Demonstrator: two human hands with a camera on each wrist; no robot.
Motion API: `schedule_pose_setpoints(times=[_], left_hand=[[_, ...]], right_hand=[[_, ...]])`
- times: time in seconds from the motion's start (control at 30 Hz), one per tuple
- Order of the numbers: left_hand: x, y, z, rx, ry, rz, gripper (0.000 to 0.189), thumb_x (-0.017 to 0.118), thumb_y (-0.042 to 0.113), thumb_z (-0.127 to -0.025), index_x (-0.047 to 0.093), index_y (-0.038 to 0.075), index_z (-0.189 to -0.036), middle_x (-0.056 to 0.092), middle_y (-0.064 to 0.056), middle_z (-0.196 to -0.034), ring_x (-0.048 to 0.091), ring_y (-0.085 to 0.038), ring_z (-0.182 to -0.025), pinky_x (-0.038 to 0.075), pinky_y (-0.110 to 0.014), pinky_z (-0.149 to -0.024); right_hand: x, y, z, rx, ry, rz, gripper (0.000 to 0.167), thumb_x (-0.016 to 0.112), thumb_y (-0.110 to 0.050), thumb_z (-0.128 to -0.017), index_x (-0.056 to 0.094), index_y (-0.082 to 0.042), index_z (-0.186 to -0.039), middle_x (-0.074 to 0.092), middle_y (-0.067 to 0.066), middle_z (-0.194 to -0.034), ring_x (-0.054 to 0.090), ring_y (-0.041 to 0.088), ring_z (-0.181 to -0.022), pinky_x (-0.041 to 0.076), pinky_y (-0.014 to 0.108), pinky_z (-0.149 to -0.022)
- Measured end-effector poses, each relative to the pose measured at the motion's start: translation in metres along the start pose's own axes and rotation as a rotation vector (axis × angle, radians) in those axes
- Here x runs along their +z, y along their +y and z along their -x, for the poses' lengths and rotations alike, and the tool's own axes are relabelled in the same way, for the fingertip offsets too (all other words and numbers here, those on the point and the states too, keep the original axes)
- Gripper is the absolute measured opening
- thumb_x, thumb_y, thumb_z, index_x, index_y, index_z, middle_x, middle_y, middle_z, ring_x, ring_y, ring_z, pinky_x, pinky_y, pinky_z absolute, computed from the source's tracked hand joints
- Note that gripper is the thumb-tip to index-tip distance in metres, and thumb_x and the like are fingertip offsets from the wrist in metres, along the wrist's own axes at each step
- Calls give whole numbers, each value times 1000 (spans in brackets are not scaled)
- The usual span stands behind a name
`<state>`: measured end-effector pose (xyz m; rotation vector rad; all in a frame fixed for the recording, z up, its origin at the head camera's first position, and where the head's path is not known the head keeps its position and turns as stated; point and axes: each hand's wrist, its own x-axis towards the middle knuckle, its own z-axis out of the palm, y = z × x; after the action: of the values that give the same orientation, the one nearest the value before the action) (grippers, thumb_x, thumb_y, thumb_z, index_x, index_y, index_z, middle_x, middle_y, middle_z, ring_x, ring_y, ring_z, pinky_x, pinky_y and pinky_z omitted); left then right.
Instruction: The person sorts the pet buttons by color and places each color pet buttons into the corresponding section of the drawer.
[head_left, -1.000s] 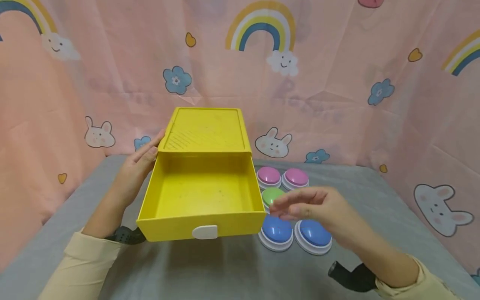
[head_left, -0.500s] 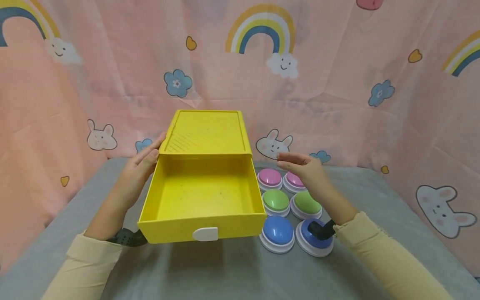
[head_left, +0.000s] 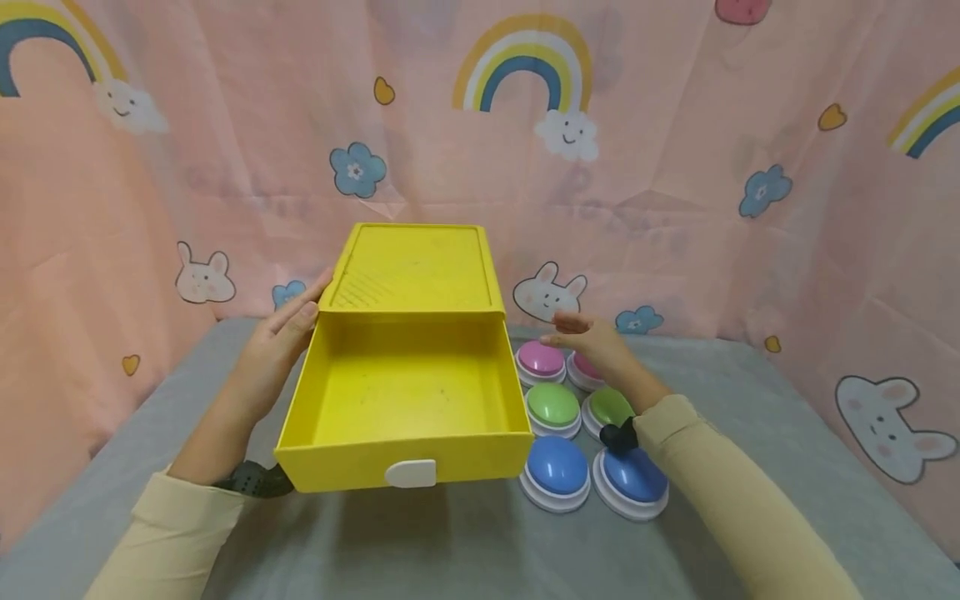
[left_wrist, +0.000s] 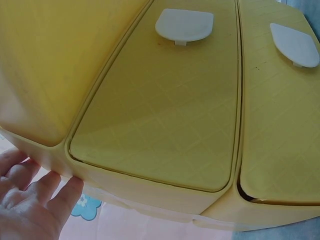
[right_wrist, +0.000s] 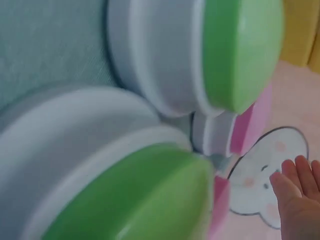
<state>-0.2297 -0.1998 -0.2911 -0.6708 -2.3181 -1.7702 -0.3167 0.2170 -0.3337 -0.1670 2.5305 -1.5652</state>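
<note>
A yellow drawer cabinet (head_left: 416, 271) stands left of centre with its top drawer (head_left: 405, 461) pulled far out and nothing inside. Along the cabinet's left side my left hand (head_left: 262, 358) rests with fingers fairly straight; the left wrist view shows those fingertips (left_wrist: 70, 192) against the edge of its side. Two lower drawers (left_wrist: 160, 105) with white pull tabs are closed there. My right hand (head_left: 600, 346) hovers over the pink push buttons (head_left: 542, 358), fingers extended toward the cabinet's right side and holding nothing. It partly hides the right pink button.
Right of the cabinet, green buttons (head_left: 553, 405) and blue buttons (head_left: 557, 467) with white bases stand in rows behind one another on the grey cloth (head_left: 720, 467). A pink patterned curtain (head_left: 660, 125) hangs behind and on both sides.
My right hand has moved back from beside the front of the drawer, over the green buttons, and then left toward the cabinet. My left hand stays at the cabinet's side.
</note>
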Motion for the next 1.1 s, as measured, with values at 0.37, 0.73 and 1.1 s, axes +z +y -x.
schedule_pose_setpoints(times=[0.37,0.73,1.1], left_hand=[[-2,0,0,21,6,5,51,36,34,-109,29,24,-158,21,3,-167,18,-23,-155,37,-9,-110],[-1,-1,1,19,-3,15,51,36,33,-109,27,23,-158,19,3,-167,15,-23,-156,36,-11,-112],[-1,-3,0,15,2,16,51,36,33,-109,28,23,-158,19,0,-168,16,-23,-156,23,-49,-124]], right_hand=[[4,5,-17,68,-48,150,76,73,-24,-91,35,-1,-153,36,20,-158,32,39,-147,28,52,-122],[13,10,-23,161,-61,209,79,76,-22,-88,36,0,-152,39,21,-156,37,39,-143,31,51,-122],[19,15,-24,174,-71,304,78,81,-16,-81,43,0,-148,51,21,-146,51,36,-128,42,50,-115]])
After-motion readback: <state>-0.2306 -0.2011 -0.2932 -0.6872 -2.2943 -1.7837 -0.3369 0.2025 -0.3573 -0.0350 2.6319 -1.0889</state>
